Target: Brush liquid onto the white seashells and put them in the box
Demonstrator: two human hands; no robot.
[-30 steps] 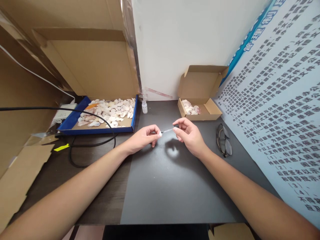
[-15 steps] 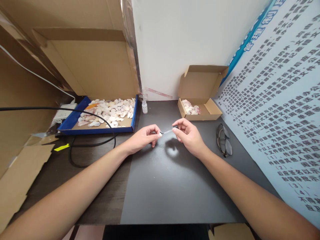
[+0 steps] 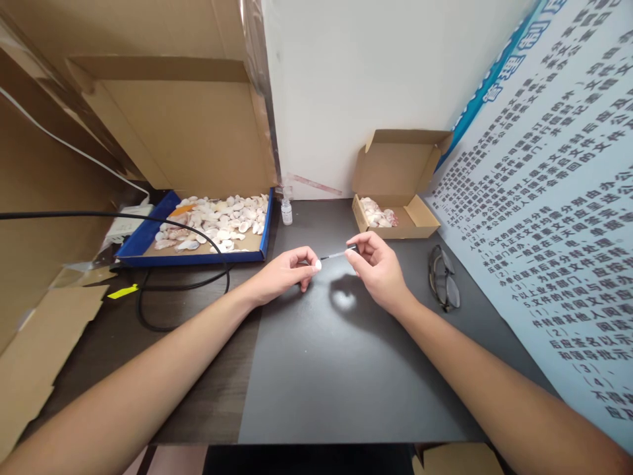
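Note:
My left hand (image 3: 295, 269) is closed in a pinch on a small white piece (image 3: 318, 264), apparently a shell, mostly hidden by the fingertips. Between thumb and fingers of my right hand (image 3: 373, 264) is the black cap of a thin applicator brush (image 3: 335, 255). Its pale stem points left, and the dark tip is at or just beside the white piece; contact is too small to make out. Both hands are above the grey mat (image 3: 316, 369). Behind them, a small clear bottle (image 3: 287, 213) with a white label stands upright near the wall.
At the left, a blue-edged box (image 3: 192, 259) holds many pale shells (image 3: 222, 218); a black cable (image 3: 185, 285) loops before it. A small cardboard box (image 3: 405, 232) with shells stands open at the back right. Glasses (image 3: 444, 278) lie at the right beside a printed poster (image 3: 558, 218).
My right hand has shifted slightly right and up with the applicator brush, so more of its stem shows. The dark tip has drawn toward the upper edge of the white piece. My left hand stays put.

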